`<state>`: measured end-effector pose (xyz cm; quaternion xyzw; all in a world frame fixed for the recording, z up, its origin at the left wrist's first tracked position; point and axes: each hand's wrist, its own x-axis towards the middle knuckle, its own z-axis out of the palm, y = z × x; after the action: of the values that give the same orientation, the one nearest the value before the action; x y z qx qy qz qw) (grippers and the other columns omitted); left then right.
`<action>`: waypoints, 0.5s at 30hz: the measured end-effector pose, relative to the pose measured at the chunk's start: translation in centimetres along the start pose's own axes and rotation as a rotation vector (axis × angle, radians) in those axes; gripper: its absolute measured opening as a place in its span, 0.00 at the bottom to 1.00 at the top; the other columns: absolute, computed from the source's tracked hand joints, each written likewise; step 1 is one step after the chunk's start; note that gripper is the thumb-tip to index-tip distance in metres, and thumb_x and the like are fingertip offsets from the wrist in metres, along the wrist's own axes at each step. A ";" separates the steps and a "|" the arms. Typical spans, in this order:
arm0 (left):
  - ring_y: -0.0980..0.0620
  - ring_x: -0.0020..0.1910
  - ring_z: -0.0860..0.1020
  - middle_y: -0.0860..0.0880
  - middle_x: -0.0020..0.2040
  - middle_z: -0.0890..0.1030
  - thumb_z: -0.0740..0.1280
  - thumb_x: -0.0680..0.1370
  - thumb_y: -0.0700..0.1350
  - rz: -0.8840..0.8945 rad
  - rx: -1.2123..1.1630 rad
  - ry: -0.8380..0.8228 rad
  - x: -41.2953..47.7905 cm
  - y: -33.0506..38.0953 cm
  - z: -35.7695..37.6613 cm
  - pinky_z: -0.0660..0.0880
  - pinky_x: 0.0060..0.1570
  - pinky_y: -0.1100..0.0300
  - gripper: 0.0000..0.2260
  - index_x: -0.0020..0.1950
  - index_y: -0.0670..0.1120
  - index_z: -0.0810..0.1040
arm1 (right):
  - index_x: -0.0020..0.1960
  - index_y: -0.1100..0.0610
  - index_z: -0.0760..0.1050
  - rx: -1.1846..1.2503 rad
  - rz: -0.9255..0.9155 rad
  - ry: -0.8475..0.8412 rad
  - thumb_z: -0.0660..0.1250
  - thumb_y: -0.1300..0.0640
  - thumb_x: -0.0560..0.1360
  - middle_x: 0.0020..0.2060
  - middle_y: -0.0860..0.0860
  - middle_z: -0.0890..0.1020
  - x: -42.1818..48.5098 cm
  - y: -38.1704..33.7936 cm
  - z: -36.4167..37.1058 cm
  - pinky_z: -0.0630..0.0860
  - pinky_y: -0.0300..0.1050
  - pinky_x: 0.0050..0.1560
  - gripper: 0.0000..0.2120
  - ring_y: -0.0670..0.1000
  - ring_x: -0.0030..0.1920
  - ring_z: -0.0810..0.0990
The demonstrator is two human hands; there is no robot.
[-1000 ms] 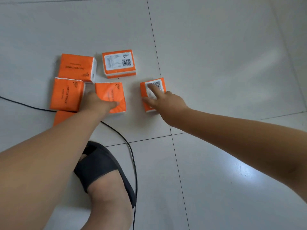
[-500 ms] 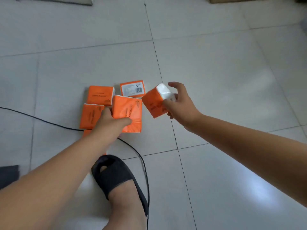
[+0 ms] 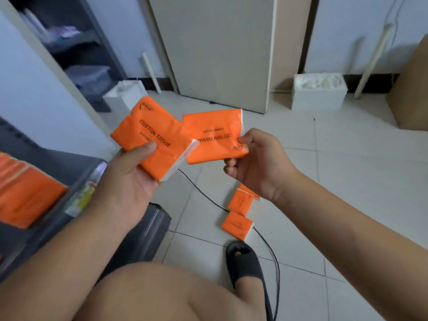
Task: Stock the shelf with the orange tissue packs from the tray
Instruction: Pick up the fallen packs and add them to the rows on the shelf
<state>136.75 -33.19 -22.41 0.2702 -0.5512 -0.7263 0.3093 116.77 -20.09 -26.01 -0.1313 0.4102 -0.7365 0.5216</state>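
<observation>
My left hand (image 3: 129,179) grips an orange tissue pack (image 3: 150,135) printed "COTTON TISSUE", thumb on its face. My right hand (image 3: 257,163) pinches a second orange tissue pack (image 3: 214,137) by its right edge; the two packs overlap slightly in mid-air. More orange packs (image 3: 239,201) (image 3: 236,224) lie on the tiled floor below my right hand. At the left, several orange packs (image 3: 25,193) lie on a dark grey shelf (image 3: 76,163), blurred.
A black cable (image 3: 203,193) crosses the floor under the packs. My foot in a black sandal (image 3: 245,262) and my knee fill the bottom. A white foam box (image 3: 318,92), a grey door (image 3: 215,49), a cardboard box (image 3: 410,89) and open dark shelving (image 3: 76,49) stand behind.
Both hands have lifted a pack each from the floor up to chest height. The view has swung up from the floor to the room and the shelf at the left.
</observation>
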 end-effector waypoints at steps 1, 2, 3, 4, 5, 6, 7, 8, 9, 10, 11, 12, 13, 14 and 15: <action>0.42 0.69 0.79 0.43 0.69 0.81 0.64 0.82 0.40 0.036 -0.011 0.035 -1.3 1.6 -1.2 0.74 0.69 0.37 0.22 0.76 0.46 0.72 | 0.38 0.56 0.71 -0.023 0.006 -0.048 0.57 0.59 0.75 0.29 0.52 0.71 0.0 0.0 2.5 0.74 0.44 0.36 0.09 0.52 0.30 0.70; 0.43 0.68 0.80 0.44 0.68 0.81 0.64 0.81 0.40 0.062 -0.025 0.085 -2.7 3.1 -2.4 0.76 0.66 0.39 0.22 0.76 0.46 0.72 | 0.39 0.56 0.71 -0.048 0.013 -0.090 0.57 0.59 0.75 0.29 0.52 0.72 -0.2 0.0 5.0 0.74 0.44 0.36 0.08 0.52 0.30 0.71; 0.44 0.66 0.81 0.45 0.67 0.83 0.65 0.80 0.40 0.088 -0.043 0.136 -4.2 4.4 -3.5 0.79 0.62 0.43 0.22 0.75 0.47 0.74 | 0.40 0.57 0.71 -0.070 0.016 -0.128 0.58 0.59 0.76 0.30 0.52 0.72 -0.4 0.1 7.5 0.75 0.44 0.37 0.08 0.52 0.29 0.71; 0.46 0.64 0.83 0.46 0.66 0.83 0.67 0.78 0.40 0.114 -0.061 0.187 -5.7 5.6 -4.5 0.81 0.59 0.47 0.22 0.73 0.49 0.76 | 0.41 0.58 0.72 -0.084 0.019 -0.166 0.58 0.60 0.76 0.30 0.53 0.73 -0.7 0.3 9.9 0.75 0.44 0.38 0.07 0.52 0.29 0.72; 0.47 0.62 0.84 0.47 0.65 0.84 0.68 0.76 0.41 0.134 -0.079 0.235 -7.1 6.5 -5.3 0.82 0.56 0.51 0.22 0.71 0.50 0.77 | 0.42 0.58 0.72 -0.092 0.019 -0.204 0.58 0.60 0.77 0.31 0.53 0.74 -1.0 0.7 12.1 0.75 0.45 0.39 0.07 0.52 0.29 0.72; 0.49 0.59 0.85 0.48 0.63 0.85 0.70 0.74 0.42 0.157 -0.095 0.278 -8.5 7.3 -6.4 0.83 0.52 0.54 0.22 0.69 0.52 0.78 | 0.44 0.59 0.72 -0.097 0.013 -0.241 0.59 0.60 0.77 0.31 0.54 0.74 -1.4 1.3 14.2 0.75 0.46 0.39 0.06 0.52 0.29 0.73; 0.52 0.54 0.86 0.50 0.61 0.86 0.71 0.73 0.44 0.181 -0.100 0.317 -9.7 7.9 -7.4 0.83 0.48 0.57 0.23 0.68 0.53 0.78 | 0.46 0.60 0.72 -0.105 0.000 -0.280 0.60 0.60 0.77 0.31 0.54 0.75 -1.8 2.0 16.3 0.75 0.46 0.40 0.04 0.52 0.29 0.73; 0.54 0.50 0.86 0.51 0.59 0.86 0.72 0.73 0.46 0.199 -0.094 0.358 -10.9 8.5 -8.4 0.81 0.45 0.59 0.23 0.68 0.54 0.78 | 0.49 0.60 0.71 -0.108 -0.016 -0.316 0.62 0.59 0.77 0.32 0.55 0.76 -2.3 2.7 18.2 0.75 0.46 0.40 0.04 0.53 0.29 0.74; 0.55 0.48 0.86 0.53 0.57 0.87 0.72 0.73 0.47 0.215 -0.089 0.394 -12.0 9.0 -9.4 0.79 0.44 0.59 0.23 0.68 0.55 0.78 | 0.51 0.60 0.70 -0.108 -0.033 -0.340 0.64 0.59 0.76 0.32 0.55 0.77 -2.6 3.7 19.7 0.76 0.46 0.40 0.07 0.53 0.29 0.75; 0.56 0.47 0.86 0.53 0.57 0.87 0.72 0.73 0.48 0.235 -0.085 0.420 -13.4 9.5 -10.7 0.78 0.46 0.57 0.22 0.67 0.56 0.78 | 0.53 0.59 0.69 -0.115 -0.043 -0.360 0.65 0.58 0.75 0.32 0.55 0.77 -3.0 4.8 21.6 0.77 0.46 0.40 0.08 0.53 0.29 0.76; 0.56 0.48 0.86 0.54 0.57 0.87 0.72 0.74 0.48 0.235 -0.080 0.428 -14.0 9.5 -11.2 0.76 0.48 0.56 0.20 0.66 0.57 0.78 | 0.52 0.59 0.70 -0.113 -0.059 -0.368 0.65 0.58 0.77 0.32 0.55 0.78 -3.2 5.6 22.5 0.77 0.46 0.40 0.07 0.53 0.29 0.76; 0.56 0.49 0.86 0.54 0.57 0.87 0.71 0.75 0.48 0.242 -0.082 0.432 -14.9 9.7 -12.1 0.76 0.49 0.55 0.19 0.65 0.58 0.78 | 0.51 0.59 0.70 -0.116 -0.061 -0.387 0.64 0.59 0.79 0.32 0.55 0.78 -3.3 6.5 23.6 0.78 0.46 0.40 0.04 0.52 0.29 0.76; 0.55 0.51 0.86 0.54 0.58 0.87 0.70 0.75 0.47 0.257 -0.090 0.442 -15.9 9.8 -13.2 0.76 0.50 0.53 0.18 0.65 0.58 0.79 | 0.50 0.58 0.70 -0.132 -0.047 -0.407 0.62 0.60 0.81 0.32 0.55 0.78 -3.6 7.5 24.8 0.78 0.46 0.39 0.02 0.52 0.29 0.77; 0.53 0.54 0.86 0.53 0.60 0.86 0.70 0.76 0.47 0.273 -0.111 0.453 -16.8 10.0 -14.3 0.76 0.53 0.51 0.19 0.67 0.58 0.78 | 0.51 0.59 0.70 -0.159 -0.021 -0.427 0.61 0.60 0.82 0.32 0.56 0.78 -3.9 8.4 25.9 0.79 0.45 0.39 0.02 0.52 0.30 0.77; 0.51 0.57 0.85 0.52 0.62 0.85 0.69 0.77 0.46 0.282 -0.127 0.461 -17.5 10.0 -15.4 0.77 0.56 0.49 0.21 0.69 0.57 0.77 | 0.52 0.59 0.71 -0.196 -0.002 -0.447 0.61 0.60 0.82 0.33 0.56 0.79 -4.1 9.3 26.9 0.80 0.45 0.39 0.03 0.52 0.30 0.77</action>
<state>161.15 -31.85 -15.56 0.3293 -0.4517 -0.6285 0.5408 141.35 -30.21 -15.07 -0.3414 0.3538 -0.6463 0.5836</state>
